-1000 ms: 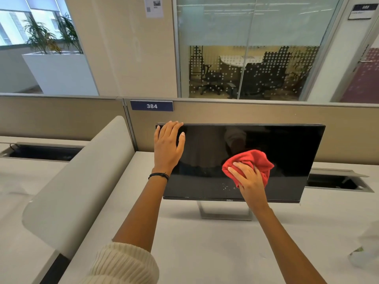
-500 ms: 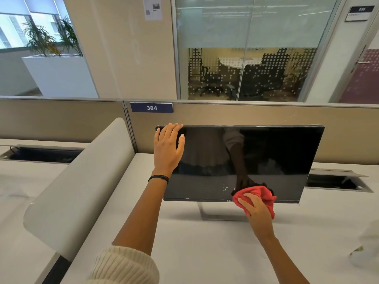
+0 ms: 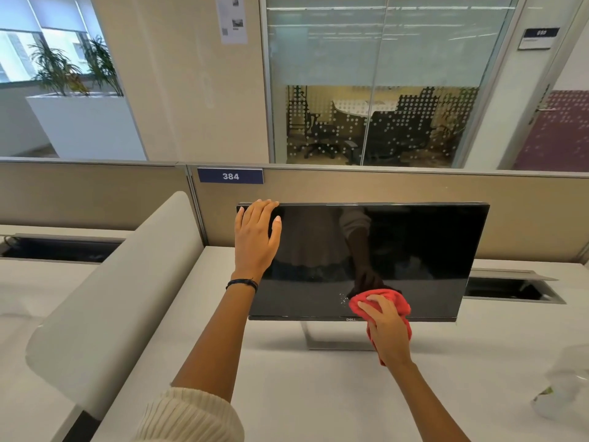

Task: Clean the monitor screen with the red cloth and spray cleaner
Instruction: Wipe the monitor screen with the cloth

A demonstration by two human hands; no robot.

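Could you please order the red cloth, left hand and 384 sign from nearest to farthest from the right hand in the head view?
1. red cloth, held by the right hand.
2. left hand, top-left on the monitor.
3. 384 sign, on the partition behind.

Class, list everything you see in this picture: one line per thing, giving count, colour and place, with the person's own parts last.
monitor: one, black, centre of desk
red cloth: one, red, against screen's lower edge
spray droplets: several, whitish, on screen left of red cloth
desk: one, white, foreground
partition: one, beige, behind monitor
number plate: one, blue, reads 384, on partition
bottle: one, clear, blurred, desk's right edge
plants: two, green, white planter, far left
left hand: one, rests on monitor's top-left corner
right hand: one, grips red cloth
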